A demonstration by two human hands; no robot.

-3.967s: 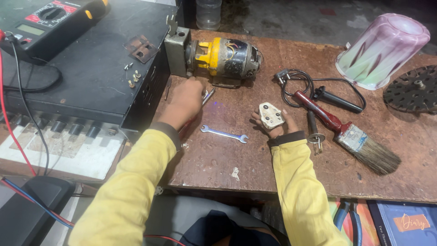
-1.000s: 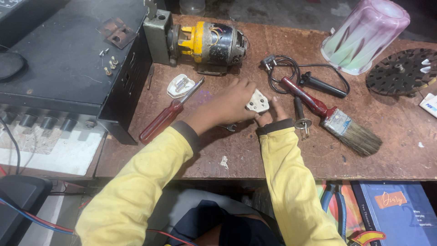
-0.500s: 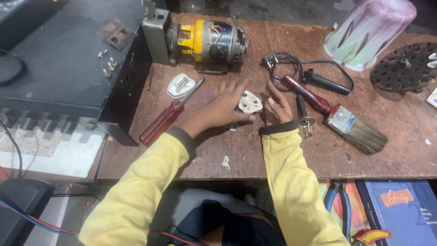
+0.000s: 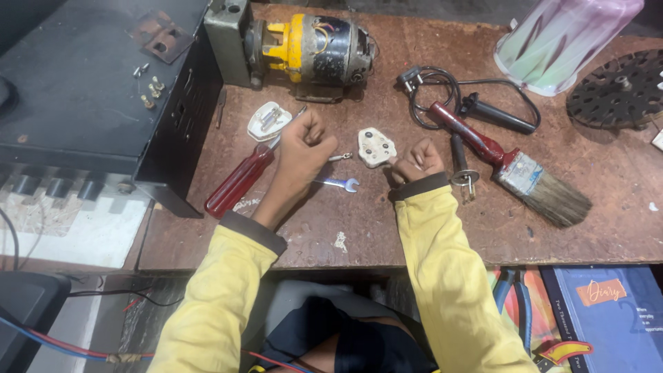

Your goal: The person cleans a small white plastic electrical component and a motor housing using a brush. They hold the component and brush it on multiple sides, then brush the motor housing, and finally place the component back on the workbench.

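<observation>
My left hand is curled over the brown tabletop, and a small metal piece sticks out from its fingertips. A white plug base lies flat just to its right. My right hand is a closed fist whose thumb touches the base's near right corner. A red-handled screwdriver lies slanted under my left wrist. The white plug cover rests by the screwdriver's tip. A small silver spanner lies between my forearms.
A yellow and black motor stands at the back. A black metal case fills the left. On the right lie a paintbrush, a black cable, a glass shade and a perforated disc. Pliers and a blue book lie below the table edge.
My left hand has drawn back left off the plug base, curled around the small metal piece. The base now lies uncovered, and my right hand stays beside it.
</observation>
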